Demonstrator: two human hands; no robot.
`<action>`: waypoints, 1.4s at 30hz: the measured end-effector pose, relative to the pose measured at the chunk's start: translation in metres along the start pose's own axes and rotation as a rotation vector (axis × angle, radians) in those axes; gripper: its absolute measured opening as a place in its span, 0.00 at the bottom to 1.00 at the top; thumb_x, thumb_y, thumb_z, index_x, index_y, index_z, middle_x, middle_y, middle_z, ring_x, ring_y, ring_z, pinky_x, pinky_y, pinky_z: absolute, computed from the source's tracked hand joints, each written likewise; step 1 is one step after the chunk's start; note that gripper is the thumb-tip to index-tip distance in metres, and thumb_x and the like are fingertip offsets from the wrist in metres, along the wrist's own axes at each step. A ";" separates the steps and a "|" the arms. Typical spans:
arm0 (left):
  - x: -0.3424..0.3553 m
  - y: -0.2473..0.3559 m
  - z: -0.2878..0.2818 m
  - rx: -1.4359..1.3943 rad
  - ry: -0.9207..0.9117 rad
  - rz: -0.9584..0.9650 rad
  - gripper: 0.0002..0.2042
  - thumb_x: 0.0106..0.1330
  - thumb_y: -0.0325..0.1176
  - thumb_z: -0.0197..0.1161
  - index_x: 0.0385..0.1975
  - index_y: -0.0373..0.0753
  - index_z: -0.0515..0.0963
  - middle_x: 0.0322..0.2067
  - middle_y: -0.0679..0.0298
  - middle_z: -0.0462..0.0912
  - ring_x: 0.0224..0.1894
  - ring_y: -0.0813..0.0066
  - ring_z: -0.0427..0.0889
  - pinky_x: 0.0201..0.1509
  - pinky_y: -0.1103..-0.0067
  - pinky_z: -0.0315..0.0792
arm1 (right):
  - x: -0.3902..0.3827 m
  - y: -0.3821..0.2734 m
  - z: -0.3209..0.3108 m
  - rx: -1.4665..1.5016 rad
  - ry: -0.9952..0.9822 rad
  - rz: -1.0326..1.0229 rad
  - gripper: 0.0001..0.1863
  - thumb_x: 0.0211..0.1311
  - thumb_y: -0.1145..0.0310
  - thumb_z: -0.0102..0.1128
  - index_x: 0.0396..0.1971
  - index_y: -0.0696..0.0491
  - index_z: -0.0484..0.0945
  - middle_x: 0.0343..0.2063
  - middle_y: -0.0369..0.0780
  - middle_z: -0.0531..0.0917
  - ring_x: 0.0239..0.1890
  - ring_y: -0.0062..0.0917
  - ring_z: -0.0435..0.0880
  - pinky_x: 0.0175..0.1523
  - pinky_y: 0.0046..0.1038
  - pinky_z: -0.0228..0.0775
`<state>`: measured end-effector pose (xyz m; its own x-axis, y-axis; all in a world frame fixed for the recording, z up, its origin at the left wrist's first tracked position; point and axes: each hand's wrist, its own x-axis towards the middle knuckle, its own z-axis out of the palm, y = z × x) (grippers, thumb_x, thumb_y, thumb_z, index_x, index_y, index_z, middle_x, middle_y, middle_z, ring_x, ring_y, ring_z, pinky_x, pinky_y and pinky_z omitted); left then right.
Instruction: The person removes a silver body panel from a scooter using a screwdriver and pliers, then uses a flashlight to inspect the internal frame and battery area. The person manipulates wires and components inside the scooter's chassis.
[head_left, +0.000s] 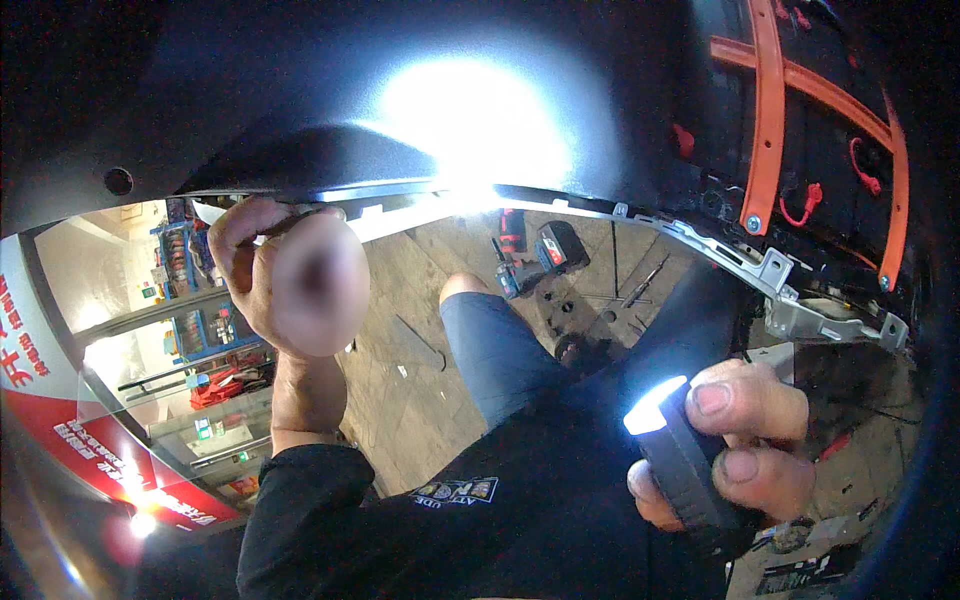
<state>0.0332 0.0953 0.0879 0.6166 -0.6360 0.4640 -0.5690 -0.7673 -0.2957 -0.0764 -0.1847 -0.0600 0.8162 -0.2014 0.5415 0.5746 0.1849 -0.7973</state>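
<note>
Two hands show: one left hand left of centre, one right hand at lower right. There is one flashlight at lower right, and one power tool and one black box near the centre. The upper right has three orange bars, two bolts and two red hooks. One round hole sits at upper left.
</note>
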 end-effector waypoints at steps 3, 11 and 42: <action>0.001 0.001 -0.001 -0.019 -0.013 0.009 0.12 0.48 0.26 0.71 0.35 0.42 0.84 0.45 0.59 0.73 0.47 0.63 0.75 0.47 0.73 0.72 | 0.005 -0.001 -0.008 0.046 -0.051 0.014 0.27 0.58 0.73 0.65 0.57 0.51 0.66 0.38 0.53 0.79 0.29 0.28 0.83 0.32 0.25 0.76; 0.004 0.007 0.000 -0.041 0.006 -0.011 0.09 0.54 0.29 0.67 0.35 0.45 0.84 0.44 0.58 0.72 0.45 0.65 0.74 0.48 0.75 0.70 | 0.013 -0.008 -0.043 0.317 -0.297 0.309 0.26 0.59 0.74 0.64 0.56 0.54 0.66 0.30 0.51 0.81 0.20 0.25 0.81 0.22 0.24 0.72; 0.005 0.010 0.000 -0.012 -0.005 0.097 0.12 0.54 0.21 0.67 0.39 0.38 0.82 0.45 0.59 0.69 0.40 0.75 0.73 0.37 0.81 0.69 | 0.033 0.036 -0.001 0.511 -0.074 0.057 0.33 0.46 0.75 0.76 0.53 0.45 0.69 0.52 0.43 0.72 0.37 0.27 0.80 0.35 0.22 0.78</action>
<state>0.0308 0.0847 0.0873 0.5613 -0.7075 0.4293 -0.6324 -0.7013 -0.3290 -0.0293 -0.1854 -0.0709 0.8385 -0.1122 0.5332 0.4701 0.6436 -0.6039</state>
